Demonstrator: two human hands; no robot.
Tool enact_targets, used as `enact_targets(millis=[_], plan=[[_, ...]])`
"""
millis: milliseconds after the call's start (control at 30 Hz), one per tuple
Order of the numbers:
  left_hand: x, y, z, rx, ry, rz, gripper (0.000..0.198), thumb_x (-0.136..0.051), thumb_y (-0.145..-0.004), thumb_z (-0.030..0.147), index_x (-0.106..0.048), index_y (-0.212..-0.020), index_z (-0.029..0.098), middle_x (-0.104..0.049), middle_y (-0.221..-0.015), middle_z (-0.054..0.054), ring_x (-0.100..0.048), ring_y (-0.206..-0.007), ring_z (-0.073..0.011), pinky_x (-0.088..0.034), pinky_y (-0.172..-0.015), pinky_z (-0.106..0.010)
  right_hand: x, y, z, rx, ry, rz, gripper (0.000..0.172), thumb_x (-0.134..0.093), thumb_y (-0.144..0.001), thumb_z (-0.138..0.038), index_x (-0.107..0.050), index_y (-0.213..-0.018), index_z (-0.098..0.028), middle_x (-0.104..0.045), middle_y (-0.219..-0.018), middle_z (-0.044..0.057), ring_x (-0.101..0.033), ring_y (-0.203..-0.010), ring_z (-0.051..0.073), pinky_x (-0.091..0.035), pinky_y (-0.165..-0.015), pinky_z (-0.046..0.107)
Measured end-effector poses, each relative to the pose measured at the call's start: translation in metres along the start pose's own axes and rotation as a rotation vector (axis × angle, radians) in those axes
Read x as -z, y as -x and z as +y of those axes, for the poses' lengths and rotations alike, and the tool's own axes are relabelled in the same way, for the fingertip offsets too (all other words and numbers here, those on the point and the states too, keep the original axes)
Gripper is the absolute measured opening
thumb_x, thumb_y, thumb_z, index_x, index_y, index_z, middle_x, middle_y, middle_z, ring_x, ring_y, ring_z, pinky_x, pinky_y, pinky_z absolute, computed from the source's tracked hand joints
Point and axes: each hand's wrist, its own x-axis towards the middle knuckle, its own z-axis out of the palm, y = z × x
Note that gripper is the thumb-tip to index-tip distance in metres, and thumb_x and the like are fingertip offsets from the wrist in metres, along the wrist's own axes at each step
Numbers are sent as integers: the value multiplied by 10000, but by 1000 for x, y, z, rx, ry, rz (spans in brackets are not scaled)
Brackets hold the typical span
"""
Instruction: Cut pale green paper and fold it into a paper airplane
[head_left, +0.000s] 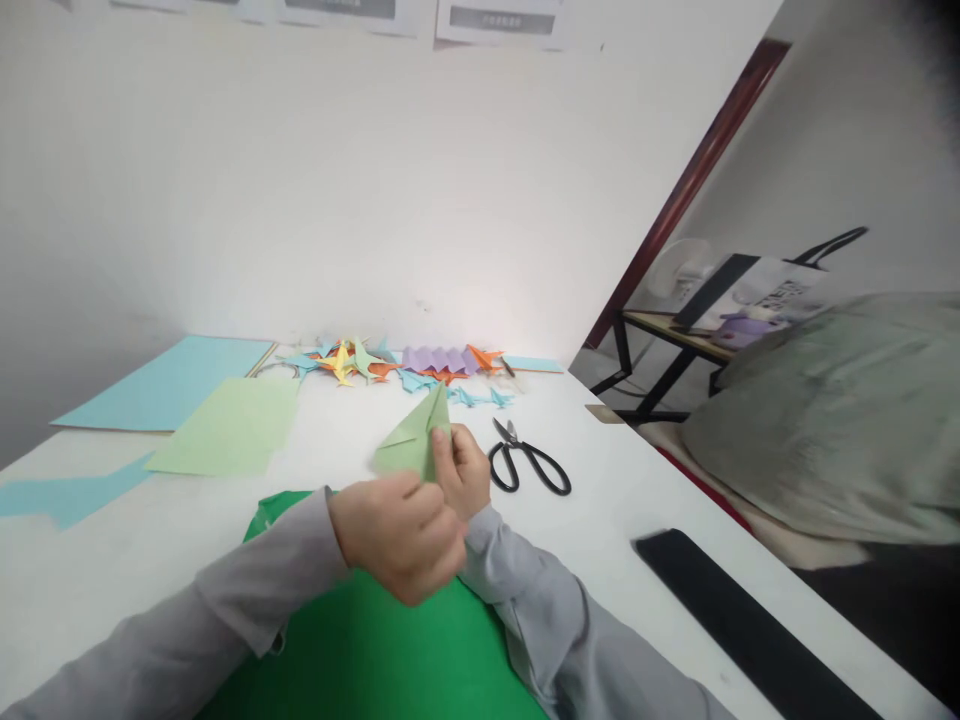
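A folded piece of light green paper [411,438] is held up above the white table, its pointed tip upward. My right hand [463,474] pinches its right edge, with the thumb on the near face. My left hand [403,536] is closed in front of the paper's lower part and overlaps my right wrist; its fingertips are turned away, so what they grip is hidden. Just right of my right hand, black-handled scissors [529,460] lie on the table with their blades slightly apart. Under my forearms is a bright green surface [397,650].
Folded paper figures [352,362] and a pleated purple strip [440,360] lie along the wall. Blue sheet [176,385], light green sheet [229,428] and blue scrap [79,490] are at left. A black strip [742,620] lies at right, beyond it a low shelf [675,333] with a bag.
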Motion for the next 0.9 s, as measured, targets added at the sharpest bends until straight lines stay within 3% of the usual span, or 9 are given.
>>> enact_targets(millis=[67,100,200,300,433,533,633,733,900], plan=[[2,-3,-14,-96,-153,78,274,-602,-712,313,-477,-481,235,-397,-437,28,-341,-408,-121,-310,-424,-257,0,0,0,9,-18,-2,328,-410,-870,-456,-446,-659,-208,-376,-560,-60,-359,-520,99,-326,-505,223],[4,-6,-21,-60,-177,221,267,-591,-723,309,-462,-505,224,-398,-457,32,-355,-432,-116,-322,-454,-255,1,0,-1,7,-37,-7,335,-418,-864,-465,-454,-657,-205,-383,-563,-57,-367,-528,100,-330,-509,223],[13,-18,-36,302,18,687,208,-589,-728,341,-480,-623,198,-448,-554,35,-422,-520,-109,-350,-501,-233,1,-1,-1,-77,-138,-74,356,-459,-832,-511,-495,-674,-195,-425,-575,-48,-384,-533,101,-333,-494,221],[25,-25,-41,461,260,401,310,-654,-669,451,-517,-659,173,-469,-614,28,-430,-550,-104,-334,-473,-216,0,-1,1,-232,-290,-206,382,-519,-774,-562,-523,-693,-189,-463,-557,-46,-384,-489,94,-317,-454,218],[31,-23,-42,430,406,79,409,-523,-759,556,-468,-621,175,-381,-574,47,-380,-513,-90,-311,-466,-213,0,0,6,-342,-378,-310,392,-588,-713,-566,-525,-645,-185,-467,-497,-51,-368,-427,84,-291,-424,218],[29,-18,-42,306,165,68,398,-527,-777,498,-414,-563,182,-332,-537,55,-334,-500,-90,-266,-462,-220,2,0,2,-366,-413,-387,362,-635,-680,-526,-538,-622,-183,-479,-487,-48,-384,-425,87,-293,-422,217],[30,-14,-40,75,-225,196,357,-471,-826,387,-404,-537,189,-344,-530,38,-320,-511,-105,-252,-498,-248,4,0,-5,-310,-429,-468,314,-668,-664,-481,-598,-686,-176,-550,-576,-28,-453,-508,106,-350,-475,227],[33,-12,-33,-123,-452,173,288,-488,-811,353,-489,-574,189,-396,-555,17,-315,-524,-117,-231,-515,-267,2,1,-10,-196,-361,-429,327,-639,-699,-490,-625,-665,-165,-532,-571,-25,-429,-532,103,-358,-506,233],[41,-17,-23,133,74,4,401,-421,-846,464,-435,-554,189,-362,-523,31,-349,-483,-108,-277,-474,-244,1,5,-13,-179,-349,-379,420,-619,-694,-564,-593,-563,-165,-481,-506,-26,-395,-493,99,-334,-463,233]])
